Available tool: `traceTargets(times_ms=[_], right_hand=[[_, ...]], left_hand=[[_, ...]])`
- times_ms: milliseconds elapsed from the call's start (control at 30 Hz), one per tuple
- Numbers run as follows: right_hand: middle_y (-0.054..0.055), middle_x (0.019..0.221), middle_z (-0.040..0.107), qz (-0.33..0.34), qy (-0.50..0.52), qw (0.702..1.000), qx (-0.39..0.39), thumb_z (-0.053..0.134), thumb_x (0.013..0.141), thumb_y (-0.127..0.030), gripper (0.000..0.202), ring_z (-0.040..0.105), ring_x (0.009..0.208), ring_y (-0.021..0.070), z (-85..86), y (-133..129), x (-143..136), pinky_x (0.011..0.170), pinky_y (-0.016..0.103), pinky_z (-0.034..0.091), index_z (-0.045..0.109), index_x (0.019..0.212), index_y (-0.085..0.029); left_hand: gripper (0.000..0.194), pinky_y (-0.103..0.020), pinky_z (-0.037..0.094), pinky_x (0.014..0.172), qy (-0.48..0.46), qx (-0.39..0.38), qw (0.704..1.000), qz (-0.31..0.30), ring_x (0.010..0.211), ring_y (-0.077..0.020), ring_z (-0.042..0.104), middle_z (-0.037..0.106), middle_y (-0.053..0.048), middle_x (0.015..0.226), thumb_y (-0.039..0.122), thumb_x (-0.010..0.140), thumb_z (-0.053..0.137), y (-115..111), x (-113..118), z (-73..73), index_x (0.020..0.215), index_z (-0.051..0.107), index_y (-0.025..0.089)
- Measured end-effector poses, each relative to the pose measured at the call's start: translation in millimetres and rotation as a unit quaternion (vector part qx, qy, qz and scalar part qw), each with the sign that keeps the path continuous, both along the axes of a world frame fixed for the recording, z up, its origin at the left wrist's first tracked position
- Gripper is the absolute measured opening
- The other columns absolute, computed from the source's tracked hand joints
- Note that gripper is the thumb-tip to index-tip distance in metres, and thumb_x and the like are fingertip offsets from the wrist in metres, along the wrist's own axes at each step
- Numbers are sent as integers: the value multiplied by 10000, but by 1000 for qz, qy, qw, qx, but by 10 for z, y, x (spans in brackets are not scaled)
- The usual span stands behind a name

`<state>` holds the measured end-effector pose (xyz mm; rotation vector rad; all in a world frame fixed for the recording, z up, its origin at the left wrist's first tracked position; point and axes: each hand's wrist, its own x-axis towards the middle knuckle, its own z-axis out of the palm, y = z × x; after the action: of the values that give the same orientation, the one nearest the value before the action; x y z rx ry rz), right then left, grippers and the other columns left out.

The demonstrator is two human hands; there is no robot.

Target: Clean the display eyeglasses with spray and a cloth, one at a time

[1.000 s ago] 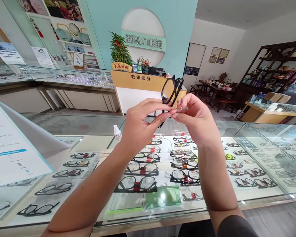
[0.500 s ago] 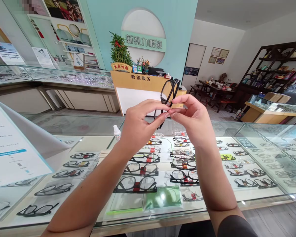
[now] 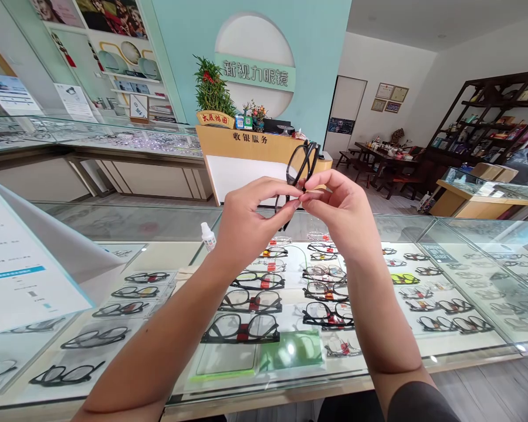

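Note:
A pair of black-framed eyeglasses (image 3: 308, 161) is held up on edge above the glass counter, its temples folded alongside the lenses. My left hand (image 3: 249, 220) pinches it near the middle between thumb and fingers. From the other side, the thumb and fingertips of my right hand (image 3: 345, 211) close on the same middle part, meeting the left fingertips. The fingers hide the bridge and part of the lower lens. Below my hands, several rows of eyeglasses (image 3: 250, 302) lie inside the display counter (image 3: 290, 398).
A small white bottle (image 3: 208, 237) stands on the counter left of my hands, near a pale cloth (image 3: 187, 273). A large printed card (image 3: 24, 269) leans at the far left. Beyond the counter stands a cashier desk (image 3: 255, 152) with a plant (image 3: 213, 88).
The eyeglasses have turned very slightly between my fingers. Both hands keep nearly the same place and grip, and the camera view has shifted a touch.

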<state>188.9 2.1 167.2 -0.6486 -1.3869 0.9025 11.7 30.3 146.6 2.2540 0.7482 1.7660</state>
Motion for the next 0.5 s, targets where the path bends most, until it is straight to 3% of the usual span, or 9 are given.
traceTargets(times_ms=[167,367,500], right_hand=[[-4,993,749,30,-4,1000,5,824,805,-146,197,704,886,148,-3,-13,29,834,339,552,694,913,-247],[-6,946,710,-31,-44,999,7,769,800,-133,175,636,836,142,18,-18,54,757,325,508,701,914,-247],[5,996,729,-38,-46,998,7,751,822,-145,156,622,837,143,37,-42,62,746,326,490,689,919,-249]], left_hand=[[62,-418,649,964,-6,7,1000,7,1014,-233,790,853,-25,1068,322,986,796,-22,-9,1,1016,847,304],[119,-404,676,954,-24,-35,999,-11,979,-225,796,853,-38,1046,359,963,830,-24,-24,18,1044,843,274],[130,-399,688,956,-28,-54,998,-23,1003,-227,800,856,-43,1053,371,954,839,-2,-57,29,1039,850,273]])
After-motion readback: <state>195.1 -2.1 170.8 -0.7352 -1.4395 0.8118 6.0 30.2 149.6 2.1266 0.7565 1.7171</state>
